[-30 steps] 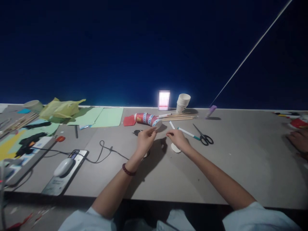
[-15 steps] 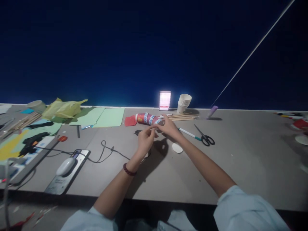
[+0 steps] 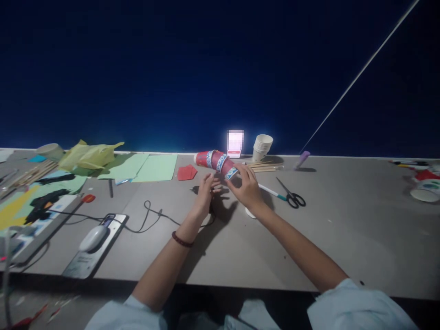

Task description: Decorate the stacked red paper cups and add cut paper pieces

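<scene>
My right hand [image 3: 246, 185] grips the near right end of a curved chain of red paper cups [image 3: 217, 161] with blue-and-white patterned bands. The chain is lifted off the table and slants up to the left. My left hand [image 3: 205, 192] is just below it, fingers apart and holding nothing. Beside the left fingers lies a black tool with a pointed metal tip [image 3: 195, 189]; my hand hides most of it. A white disc [image 3: 250, 213] is partly covered by my right wrist. Left of the hands is some red paper [image 3: 187, 172].
Black-handled scissors [image 3: 294, 199] and a white-and-teal pen [image 3: 273, 191] lie to the right. Stacked white paper cups [image 3: 262, 147], wooden sticks [image 3: 268, 167] and a lit phone [image 3: 235, 144] are at the back. A cable [image 3: 147, 215] runs left to a power strip [image 3: 44, 224].
My left hand has moved down and away from the cups, its fingers spreading. The cup chain has risen and tilted in my right hand, which has turned and shifted slightly right.
</scene>
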Demonstrator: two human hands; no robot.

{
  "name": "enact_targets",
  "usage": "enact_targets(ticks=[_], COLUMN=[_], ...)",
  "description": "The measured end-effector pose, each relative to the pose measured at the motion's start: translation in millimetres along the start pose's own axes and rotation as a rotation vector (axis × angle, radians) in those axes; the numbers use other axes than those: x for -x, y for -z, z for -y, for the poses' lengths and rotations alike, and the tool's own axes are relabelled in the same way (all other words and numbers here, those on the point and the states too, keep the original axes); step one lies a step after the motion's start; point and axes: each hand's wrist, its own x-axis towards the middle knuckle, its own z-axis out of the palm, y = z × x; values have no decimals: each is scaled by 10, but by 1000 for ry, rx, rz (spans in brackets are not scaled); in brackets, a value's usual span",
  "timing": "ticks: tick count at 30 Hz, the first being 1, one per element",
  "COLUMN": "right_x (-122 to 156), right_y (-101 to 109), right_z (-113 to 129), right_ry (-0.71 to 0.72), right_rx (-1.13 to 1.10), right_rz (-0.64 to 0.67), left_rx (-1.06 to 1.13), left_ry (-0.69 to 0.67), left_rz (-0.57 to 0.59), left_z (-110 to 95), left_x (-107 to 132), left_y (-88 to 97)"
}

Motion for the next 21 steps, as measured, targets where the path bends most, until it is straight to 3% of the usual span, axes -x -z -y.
enact_targets(ticks=[6,10,14,16,19,21], right_x=[339,447,440,408,340,292], right_y=[121,132,90,32,-111,-230], right_z=[148,170,223,276,388,471], right_ry=[147,152,-80,-204,-277,-313], right_rx=[15,1,53,99,163,217], right_rz=[88,126,212,373,634,701], left_rx=[257,336,432,455,434,436], left_ry=[27,-13,48,52,58,62], left_rz=[139,112,210,277,305,316], left_z=[-115,-260,-431,-490,-518,-506], left_x=[57,91,91,87,66,41], left_y=[-103,-37,109,167,217,232])
